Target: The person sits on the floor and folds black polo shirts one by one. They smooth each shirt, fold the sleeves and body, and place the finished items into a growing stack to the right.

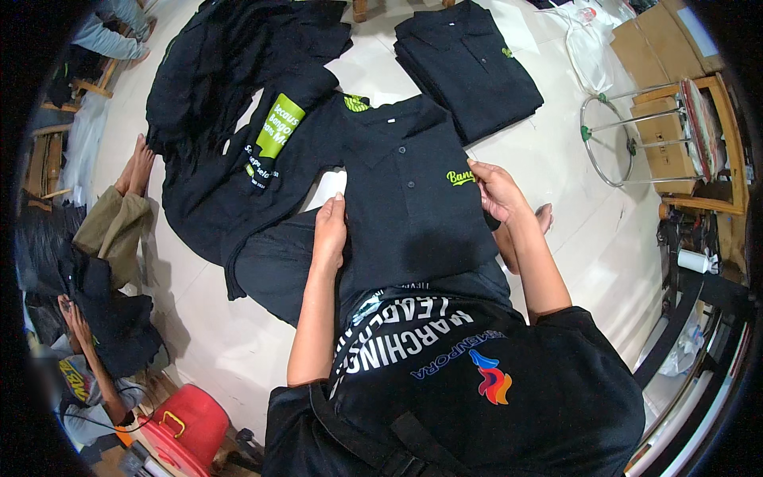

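A folded black polo shirt (pixel 411 220) with a green chest print lies across my lap, its collar pointing away from me. My left hand (pixel 331 229) pinches its left edge between thumb and fingers. At the right edge, beside the print, my right hand (pixel 498 188) grips the cloth. A stack of folded black polo shirts (pixel 468 71) rests on the floor beyond, to the right. Loose black shirts (pixel 202 77) form a heap at the upper left, and one black garment with a green and white print (pixel 280 128) spreads down beside my leg.
Another person (pixel 101 334) sits on the left with black cloth, near a red plastic stool (pixel 197 417). On the right are an overturned metal-legged stool (pixel 632 140), cardboard boxes (pixel 661 45) and a wooden frame (pixel 736 149). A white plastic bag (pixel 587 50) lies at the upper right.
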`<act>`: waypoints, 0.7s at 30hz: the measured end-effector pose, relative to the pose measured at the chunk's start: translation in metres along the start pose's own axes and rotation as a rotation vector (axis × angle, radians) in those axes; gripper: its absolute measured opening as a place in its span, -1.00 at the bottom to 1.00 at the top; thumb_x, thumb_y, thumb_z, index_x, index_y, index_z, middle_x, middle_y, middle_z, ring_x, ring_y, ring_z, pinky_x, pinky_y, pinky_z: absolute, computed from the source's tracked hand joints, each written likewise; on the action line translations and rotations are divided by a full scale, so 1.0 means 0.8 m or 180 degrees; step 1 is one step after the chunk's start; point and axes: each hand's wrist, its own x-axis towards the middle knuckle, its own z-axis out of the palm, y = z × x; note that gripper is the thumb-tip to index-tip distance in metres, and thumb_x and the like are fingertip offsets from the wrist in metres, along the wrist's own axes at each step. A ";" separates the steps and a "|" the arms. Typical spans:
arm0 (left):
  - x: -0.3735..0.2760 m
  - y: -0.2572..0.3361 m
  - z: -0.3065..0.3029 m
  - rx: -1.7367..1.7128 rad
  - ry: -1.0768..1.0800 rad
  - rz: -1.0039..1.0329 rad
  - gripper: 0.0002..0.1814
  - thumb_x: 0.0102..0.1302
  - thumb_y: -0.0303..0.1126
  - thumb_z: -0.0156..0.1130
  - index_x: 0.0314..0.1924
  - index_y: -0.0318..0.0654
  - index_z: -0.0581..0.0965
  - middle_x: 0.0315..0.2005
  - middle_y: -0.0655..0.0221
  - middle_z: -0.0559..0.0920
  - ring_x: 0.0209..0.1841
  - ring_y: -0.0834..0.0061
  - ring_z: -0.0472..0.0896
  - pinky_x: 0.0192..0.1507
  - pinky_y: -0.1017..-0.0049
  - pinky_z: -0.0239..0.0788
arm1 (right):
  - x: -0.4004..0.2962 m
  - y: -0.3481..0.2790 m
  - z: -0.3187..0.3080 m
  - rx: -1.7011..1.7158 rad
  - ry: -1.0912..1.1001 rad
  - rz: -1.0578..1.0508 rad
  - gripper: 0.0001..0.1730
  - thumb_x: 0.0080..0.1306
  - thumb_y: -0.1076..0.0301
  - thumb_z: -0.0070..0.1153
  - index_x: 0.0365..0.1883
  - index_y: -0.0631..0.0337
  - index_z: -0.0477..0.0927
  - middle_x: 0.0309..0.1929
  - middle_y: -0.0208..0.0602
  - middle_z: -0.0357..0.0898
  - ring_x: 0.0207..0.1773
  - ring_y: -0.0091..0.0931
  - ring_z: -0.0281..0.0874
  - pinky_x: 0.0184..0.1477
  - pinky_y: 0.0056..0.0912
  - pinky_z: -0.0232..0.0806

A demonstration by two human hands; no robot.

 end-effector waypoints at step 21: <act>-0.037 0.031 0.003 0.0373 0.0819 0.1272 -0.67 0.67 -0.19 0.24 -0.25 -0.26 0.56 -0.52 0.67 0.44 -0.45 0.78 0.26 -0.38 0.58 0.20 | -0.041 -0.032 0.085 -0.2763 0.1860 -0.2551 -0.75 0.59 0.25 0.19 -0.06 0.30 0.57 -0.36 -0.20 0.73 -0.33 -0.41 0.71 -0.27 -0.29 0.47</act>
